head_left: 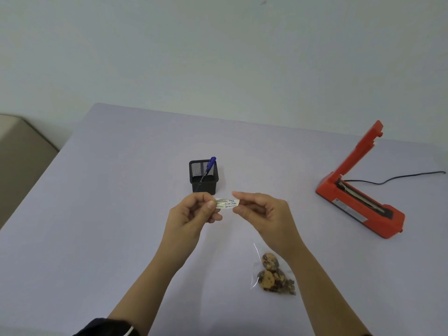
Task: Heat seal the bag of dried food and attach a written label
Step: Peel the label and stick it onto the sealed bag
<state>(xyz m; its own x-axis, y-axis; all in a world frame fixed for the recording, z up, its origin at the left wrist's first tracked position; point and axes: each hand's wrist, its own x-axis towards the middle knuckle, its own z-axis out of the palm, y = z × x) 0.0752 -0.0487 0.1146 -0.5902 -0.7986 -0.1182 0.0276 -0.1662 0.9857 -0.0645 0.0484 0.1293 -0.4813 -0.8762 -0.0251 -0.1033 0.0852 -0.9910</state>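
Observation:
A small white label [226, 203] with handwriting on it is held above the table between both hands. My left hand [191, 210] pinches its left end and my right hand [263, 212] pinches its right end. A clear bag of brown dried food [272, 274] lies flat on the table below my right wrist, partly hidden by the forearm. The red heat sealer [358, 192] stands at the right with its arm raised.
A black mesh pen holder [203, 177] with a blue pen [209, 166] in it stands just behind the hands. The sealer's black cord [397, 177] runs off to the right. The pale table [109, 202] ends at the left edge, with a beige seat beyond.

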